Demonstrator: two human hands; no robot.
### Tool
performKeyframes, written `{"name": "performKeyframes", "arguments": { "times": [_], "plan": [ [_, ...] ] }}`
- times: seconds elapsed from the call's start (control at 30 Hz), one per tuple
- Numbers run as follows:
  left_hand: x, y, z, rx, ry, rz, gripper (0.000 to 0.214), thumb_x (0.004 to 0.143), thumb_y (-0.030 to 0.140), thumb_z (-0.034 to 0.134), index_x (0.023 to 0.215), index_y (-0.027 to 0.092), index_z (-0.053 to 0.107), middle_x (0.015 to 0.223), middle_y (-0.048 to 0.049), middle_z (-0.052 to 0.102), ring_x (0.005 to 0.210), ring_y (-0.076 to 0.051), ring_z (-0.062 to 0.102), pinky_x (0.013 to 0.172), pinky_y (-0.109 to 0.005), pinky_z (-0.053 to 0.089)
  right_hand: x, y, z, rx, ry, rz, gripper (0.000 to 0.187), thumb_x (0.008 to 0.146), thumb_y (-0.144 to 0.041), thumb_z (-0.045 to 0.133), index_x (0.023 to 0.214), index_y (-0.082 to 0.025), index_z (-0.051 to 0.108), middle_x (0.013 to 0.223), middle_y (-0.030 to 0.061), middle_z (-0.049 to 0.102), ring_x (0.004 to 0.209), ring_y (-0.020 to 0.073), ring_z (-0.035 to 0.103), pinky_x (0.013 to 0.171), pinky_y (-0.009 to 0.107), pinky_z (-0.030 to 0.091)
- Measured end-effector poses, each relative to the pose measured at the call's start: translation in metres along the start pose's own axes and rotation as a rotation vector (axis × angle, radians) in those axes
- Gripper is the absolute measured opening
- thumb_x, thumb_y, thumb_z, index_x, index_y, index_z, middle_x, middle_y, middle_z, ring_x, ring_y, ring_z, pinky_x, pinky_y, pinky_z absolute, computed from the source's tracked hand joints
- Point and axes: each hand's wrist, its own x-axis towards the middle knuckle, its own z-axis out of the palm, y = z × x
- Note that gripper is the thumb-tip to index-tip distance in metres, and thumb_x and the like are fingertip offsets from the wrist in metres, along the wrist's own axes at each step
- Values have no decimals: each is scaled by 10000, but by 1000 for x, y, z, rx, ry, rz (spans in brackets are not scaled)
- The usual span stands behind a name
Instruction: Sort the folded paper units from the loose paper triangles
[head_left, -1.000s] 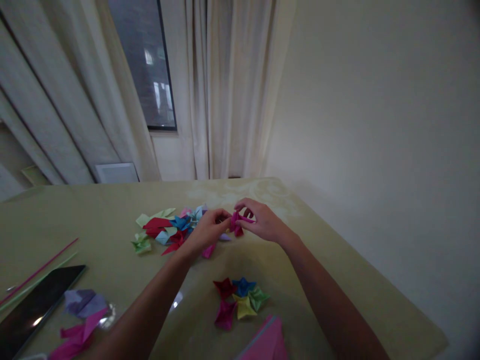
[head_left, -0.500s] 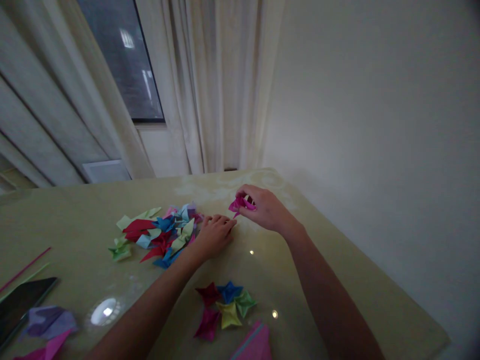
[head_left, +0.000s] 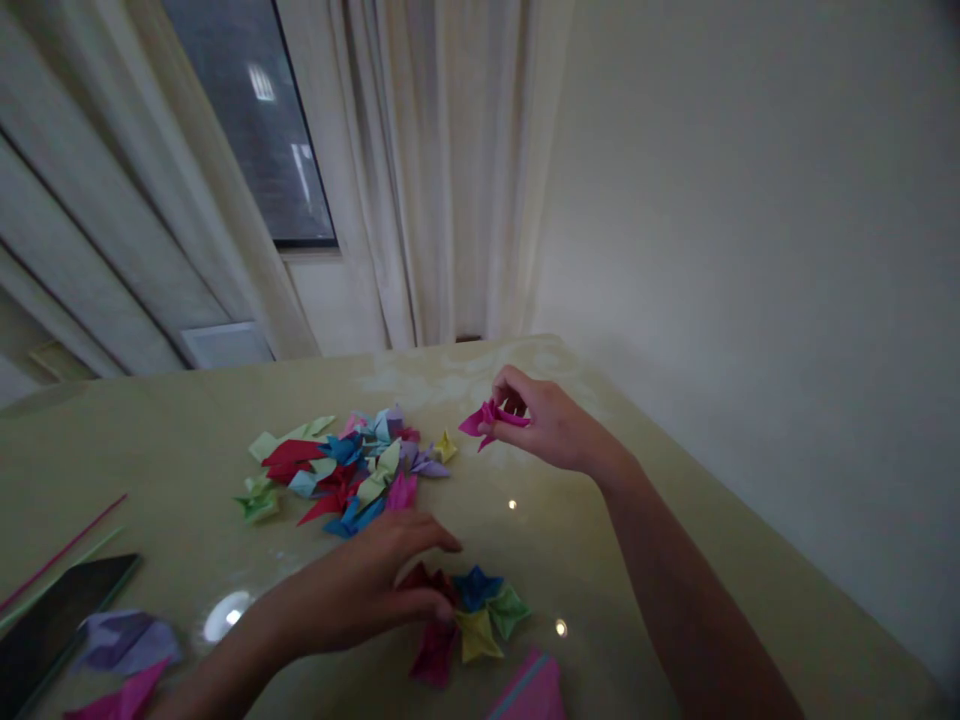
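My right hand [head_left: 544, 420] pinches a magenta folded-paper flower [head_left: 491, 418] above the far part of the table. Nearer to me, my left hand [head_left: 382, 575] hovers with thumb and fingers apart and nothing between them. It partly covers a dark red folded-paper star [head_left: 427, 580] in a small cluster. Beside that lie a blue star [head_left: 477, 588], a green star [head_left: 509, 610], a yellow star [head_left: 478, 636] and a magenta star [head_left: 434, 655]. Beyond my left hand spreads a pile of colourful folded-paper pieces [head_left: 341, 450].
A small yellow paper piece [head_left: 445, 447] lies at the pile's right edge. Bottom left are a dark phone-like slab [head_left: 67, 610], thin pink and green sticks [head_left: 67, 550], and purple folded paper [head_left: 127, 640]. A pink striped paper [head_left: 532, 690] lies in front. A wall [head_left: 750, 250] borders the right.
My left hand has moved back from the pile's right edge to the star cluster, opening up. My right hand still holds the magenta flower, shifted slightly right in view.
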Motion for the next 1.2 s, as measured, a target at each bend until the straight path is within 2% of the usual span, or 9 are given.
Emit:
{"name": "performKeyframes", "arguments": {
  "times": [0.1, 0.17, 0.33, 0.5, 0.63, 0.77, 0.9, 0.97, 1.2],
  "plan": [
    [-8, -20, -2, 69, 181, -58, 320, 1027, 441, 568, 1290, 303, 685, 1373, -61, 666, 1264, -257, 614, 1085, -389, 490, 3, -1, 8, -20, -39, 5, 256, 912, -354, 762, 926, -218, 545, 811, -27, 655, 690, 133, 570, 646, 249, 382],
    [1, -37, -3, 238, 277, -109, 342, 1003, 380, 604, 1319, 268, 670, 1394, -97, 647, 1298, -300, 581, 1123, -464, 460, 4, -3, 13, -37, -60, 2, 258, 911, -358, 757, 929, -216, 543, 832, -19, 668, 689, 133, 568, 650, 251, 374],
    [37, -68, -11, 534, 140, -189, 488, 872, 233, 724, 1356, 218, 657, 1367, -140, 658, 1269, -361, 585, 1095, -525, 462, 3, -6, 17, -83, -168, 28, 234, 902, -321, 741, 941, -213, 536, 819, -18, 666, 684, 135, 556, 644, 246, 354],
    [57, -85, -26, 506, 209, -238, 455, 845, 239, 742, 1291, 180, 677, 1353, -159, 657, 1234, -348, 616, 1103, -482, 450, 2, 7, 19, -119, -269, 88, 229, 899, -328, 734, 899, -211, 538, 814, -16, 673, 687, 140, 568, 624, 241, 335],
    [62, -87, -30, 426, 284, -164, 467, 834, 237, 760, 1286, 199, 650, 1321, -129, 637, 1238, -304, 603, 1097, -420, 458, 4, 28, 25, -130, -331, 142, 238, 882, -345, 755, 896, -209, 560, 834, -11, 691, 713, 150, 592, 625, 240, 337],
    [71, -73, -15, 524, 404, -95, 406, 886, 339, 736, 1248, 186, 638, 1337, -140, 611, 1259, -337, 556, 1098, -477, 445, 7, 42, 33, -155, -348, 156, 227, 869, -329, 766, 915, -206, 581, 830, -4, 689, 735, 161, 605, 630, 243, 337],
    [81, -71, 12, 597, 312, 39, 380, 963, 226, 613, 1343, 249, 602, 1435, -108, 606, 1338, -307, 536, 1149, -513, 387, 5, 42, 36, -133, -368, 152, 205, 846, -274, 772, 915, -208, 591, 831, -5, 691, 747, 163, 620, 633, 238, 358],
    [82, -78, 18, 626, 265, 24, 451, 978, 146, 544, 1409, 275, 577, 1477, -104, 596, 1373, -297, 530, 1169, -519, 361, 4, 42, 36, -118, -377, 150, 182, 839, -232, 764, 916, -206, 600, 846, 1, 700, 759, 165, 630, 647, 240, 380],
    [70, -85, -12, 678, 250, -166, 215, 976, 151, 535, 1105, 183, 704, 1152, -125, 733, 1155, -321, 661, 1063, -510, 418, 5, 58, 39, -42, -484, 212, 130, 806, -134, 754, 890, -186, 669, 845, 9, 754, 768, 167, 676, 672, 238, 443]
  ]
}}
